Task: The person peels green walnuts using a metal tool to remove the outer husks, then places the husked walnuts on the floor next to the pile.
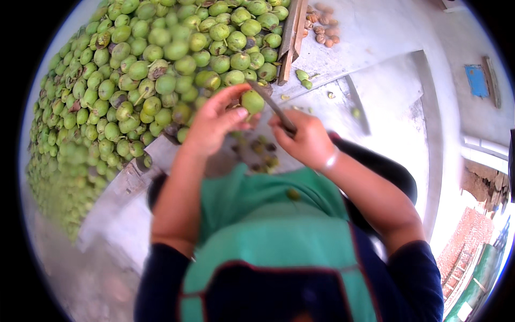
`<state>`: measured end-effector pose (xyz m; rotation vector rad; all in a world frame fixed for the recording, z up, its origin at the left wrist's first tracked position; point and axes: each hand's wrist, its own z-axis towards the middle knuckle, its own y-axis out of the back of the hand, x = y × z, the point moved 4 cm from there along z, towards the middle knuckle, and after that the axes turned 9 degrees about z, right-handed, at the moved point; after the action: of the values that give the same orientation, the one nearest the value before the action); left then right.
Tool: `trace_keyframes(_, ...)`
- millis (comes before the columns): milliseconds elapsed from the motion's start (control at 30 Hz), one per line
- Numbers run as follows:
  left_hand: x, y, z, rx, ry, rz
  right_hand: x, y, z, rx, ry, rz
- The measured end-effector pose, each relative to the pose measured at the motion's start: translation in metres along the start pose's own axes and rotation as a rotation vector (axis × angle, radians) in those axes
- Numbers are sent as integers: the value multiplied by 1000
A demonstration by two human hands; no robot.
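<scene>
- A pale floor (375, 32) spreads across the upper right, bending toward the rim of the view; a small blue panel (476, 80) shows at the far right.
- A big pile of green fruits (123, 80) fills the upper left, some of them with dark or brown patches.
- A wooden board (292, 43) stands along the pile's right edge, and just beyond it a cluster of brown nuts (322, 27) lies on the floor.
- A few green pieces (304, 79) lie near the board's lower end.
- The left hand (220, 115) is closed around one round green fruit (251, 101), holding it up in front of the pile, thumb on the near side.
- The right hand (306, 137) grips a knife (273, 107) by its lower end; a pale band (332, 159) circles that wrist.
- The blade slants up and to the left, along the upper right side of the held fruit; whether the edge has cut in, I cannot tell.
- Below the two hands, blurred green and dark scraps (263, 153) lie on the ground.
- The person wears a green apron (279, 236) with red trim over dark sleeves (413, 273); one small green scrap (293, 194) rests on the apron.
</scene>
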<state>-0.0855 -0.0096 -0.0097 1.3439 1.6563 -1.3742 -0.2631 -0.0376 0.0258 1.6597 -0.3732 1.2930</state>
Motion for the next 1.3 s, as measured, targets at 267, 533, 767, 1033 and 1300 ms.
trace_keyframes(267,25,-16,0,178,61,134,-14,-1,-17,74,50,-151)
trace_keyframes(533,35,-32,-6,184,47,208,-33,-7,-34,154,-67,-253)
trace_keyframes(767,43,-40,-1,45,-71,49,-31,-11,-33,41,-284,-13)
trace_keyframes(1033,43,-34,-4,55,-115,282,-36,-5,-28,-53,-586,647)
trace_keyframes(1300,40,-35,-6,177,-225,288,-41,-5,-25,58,-454,601)
